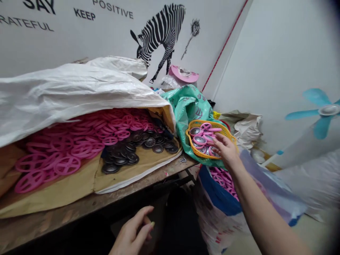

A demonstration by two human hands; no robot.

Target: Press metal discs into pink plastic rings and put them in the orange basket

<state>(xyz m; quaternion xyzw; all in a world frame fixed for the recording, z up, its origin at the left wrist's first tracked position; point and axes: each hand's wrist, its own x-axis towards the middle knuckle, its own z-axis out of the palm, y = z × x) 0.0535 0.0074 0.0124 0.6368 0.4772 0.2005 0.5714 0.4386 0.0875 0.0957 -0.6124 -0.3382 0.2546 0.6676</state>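
Pink rings [67, 165] heaped at left, spilling from white sack [79, 92] on wooden table [79, 209]. Black discs [119, 156] piled just right of them, at sack mouth. Left hand [134, 232] below table edge, well apart from piles, fingers loosely bent, grip open. Green bag [183, 101] beside sack, yellow basket [225, 131] against it, holding pink-rimmed wheels [196, 131]. Right hand [225, 148] reaches over basket, fingertips at wheels; cannot tell whether gripping one. More pink parts [221, 177] in bag below. Blue fan [328, 109] far right.
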